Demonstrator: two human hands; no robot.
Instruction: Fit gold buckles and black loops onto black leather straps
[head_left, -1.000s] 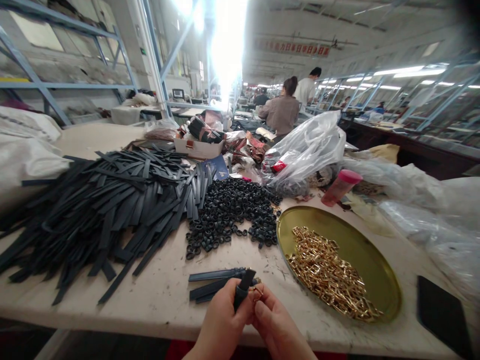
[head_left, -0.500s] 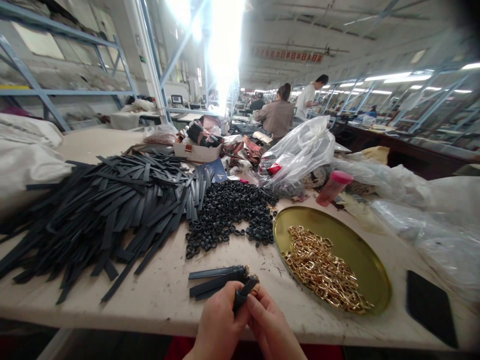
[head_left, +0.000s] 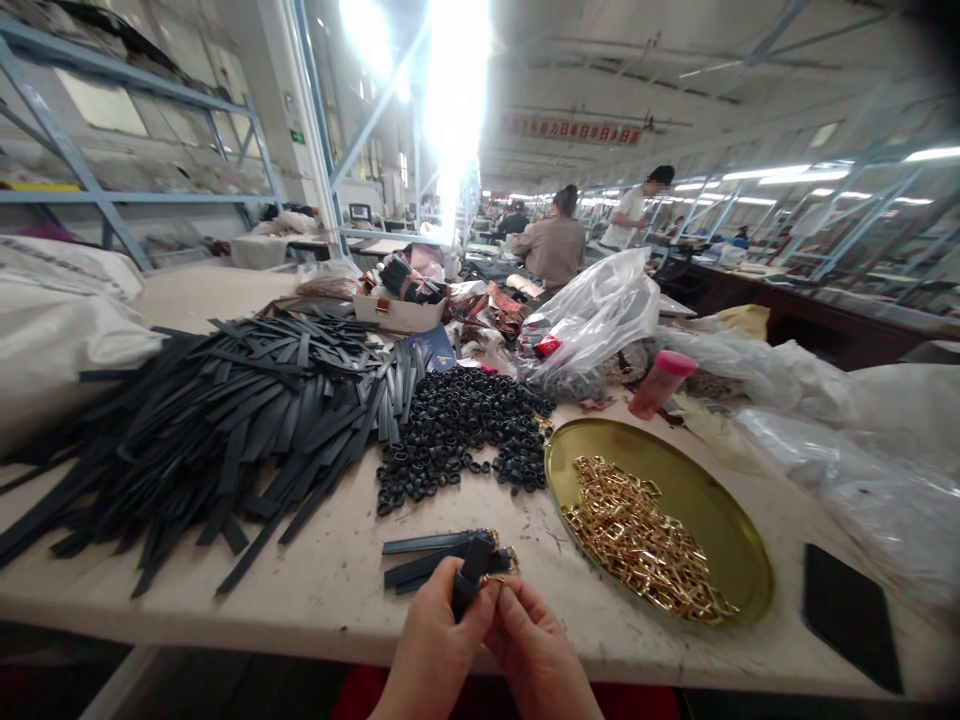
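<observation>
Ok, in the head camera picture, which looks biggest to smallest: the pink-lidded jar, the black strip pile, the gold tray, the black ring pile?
1. Black strip pile
2. Gold tray
3. Black ring pile
4. Pink-lidded jar

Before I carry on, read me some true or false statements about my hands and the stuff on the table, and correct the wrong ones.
1. The left hand grips a dark strap. True.
2. The right hand rests on the golden tray. False: it is beside the left hand, its fingers at a small gold piece.
3. The pile of dark straps lies left of the heap of dark loops. True.
4. The heap of gold pieces lies on top of the dark loops. False: it lies on the golden tray.
5. The pink-lidded jar is beyond the golden tray. True.
</observation>
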